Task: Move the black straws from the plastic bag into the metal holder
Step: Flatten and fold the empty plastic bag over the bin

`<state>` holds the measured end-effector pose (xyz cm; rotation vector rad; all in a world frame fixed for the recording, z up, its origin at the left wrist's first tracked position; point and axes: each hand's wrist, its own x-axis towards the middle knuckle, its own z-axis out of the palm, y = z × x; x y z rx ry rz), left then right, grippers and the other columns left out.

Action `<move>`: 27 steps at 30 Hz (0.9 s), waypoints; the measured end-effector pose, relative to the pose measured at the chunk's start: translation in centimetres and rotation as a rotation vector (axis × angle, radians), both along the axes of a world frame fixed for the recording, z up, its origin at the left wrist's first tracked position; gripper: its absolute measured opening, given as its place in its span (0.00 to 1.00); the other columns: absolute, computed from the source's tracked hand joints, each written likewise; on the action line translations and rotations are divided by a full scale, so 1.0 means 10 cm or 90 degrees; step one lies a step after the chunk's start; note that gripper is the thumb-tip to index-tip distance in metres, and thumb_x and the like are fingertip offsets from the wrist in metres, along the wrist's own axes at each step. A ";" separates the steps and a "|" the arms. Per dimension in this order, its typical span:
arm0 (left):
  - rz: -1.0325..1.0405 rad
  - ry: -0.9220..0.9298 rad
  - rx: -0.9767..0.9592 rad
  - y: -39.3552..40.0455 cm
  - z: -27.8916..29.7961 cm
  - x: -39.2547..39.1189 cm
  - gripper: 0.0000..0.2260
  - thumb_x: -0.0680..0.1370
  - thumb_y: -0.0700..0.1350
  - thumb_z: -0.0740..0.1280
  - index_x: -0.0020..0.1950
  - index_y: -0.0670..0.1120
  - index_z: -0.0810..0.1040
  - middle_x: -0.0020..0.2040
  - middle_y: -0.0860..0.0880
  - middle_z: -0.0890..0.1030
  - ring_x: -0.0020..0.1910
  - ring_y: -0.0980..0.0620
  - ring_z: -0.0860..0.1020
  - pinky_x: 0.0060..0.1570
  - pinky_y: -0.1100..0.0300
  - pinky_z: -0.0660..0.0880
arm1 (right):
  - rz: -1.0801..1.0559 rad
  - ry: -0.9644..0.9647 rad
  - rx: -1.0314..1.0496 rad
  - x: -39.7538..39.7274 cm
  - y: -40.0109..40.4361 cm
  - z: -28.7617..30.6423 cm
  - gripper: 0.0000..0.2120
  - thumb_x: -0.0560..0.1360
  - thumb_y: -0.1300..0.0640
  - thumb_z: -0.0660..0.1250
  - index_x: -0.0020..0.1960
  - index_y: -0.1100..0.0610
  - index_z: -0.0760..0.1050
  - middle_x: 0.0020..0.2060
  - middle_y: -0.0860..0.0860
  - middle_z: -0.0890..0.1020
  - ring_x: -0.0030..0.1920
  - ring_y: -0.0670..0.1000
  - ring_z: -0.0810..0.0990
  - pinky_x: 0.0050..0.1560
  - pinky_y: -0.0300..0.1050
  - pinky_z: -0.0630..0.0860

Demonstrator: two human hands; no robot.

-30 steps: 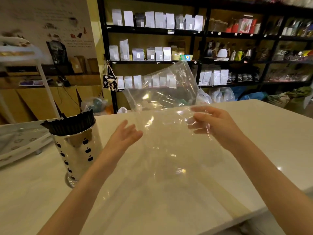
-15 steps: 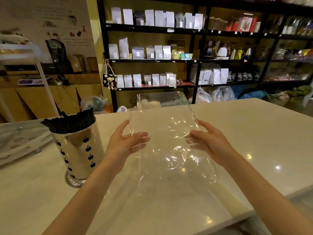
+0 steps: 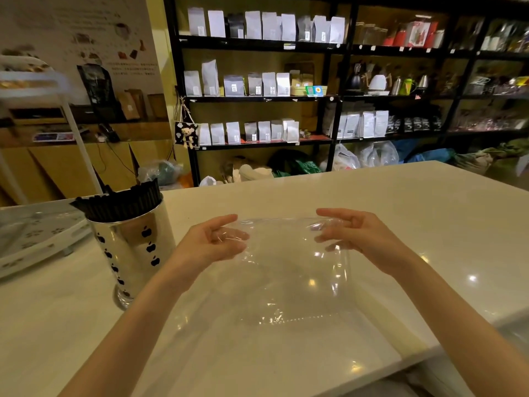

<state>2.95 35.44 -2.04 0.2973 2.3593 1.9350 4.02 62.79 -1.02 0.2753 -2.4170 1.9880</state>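
Both hands, the left hand point(image 3: 217, 242) and right hand point(image 3: 349, 233), pinch the far corners of the empty plastic bag point(image 3: 289, 270) above the worktop point(image 3: 400, 202), best laid flat and smoothed, while the black straws point(image 3: 120, 200) stand in the metal holder point(image 3: 131, 247) at left.
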 end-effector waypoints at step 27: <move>-0.117 -0.298 0.109 -0.46 -0.42 1.34 0.24 0.58 0.45 0.79 0.53 0.48 0.80 0.43 0.44 0.85 0.39 0.50 0.83 0.40 0.57 0.80 | 0.220 -0.212 -0.044 0.48 -0.58 -0.18 0.10 0.77 0.62 0.61 0.40 0.64 0.76 0.22 0.47 0.81 0.20 0.41 0.76 0.22 0.30 0.71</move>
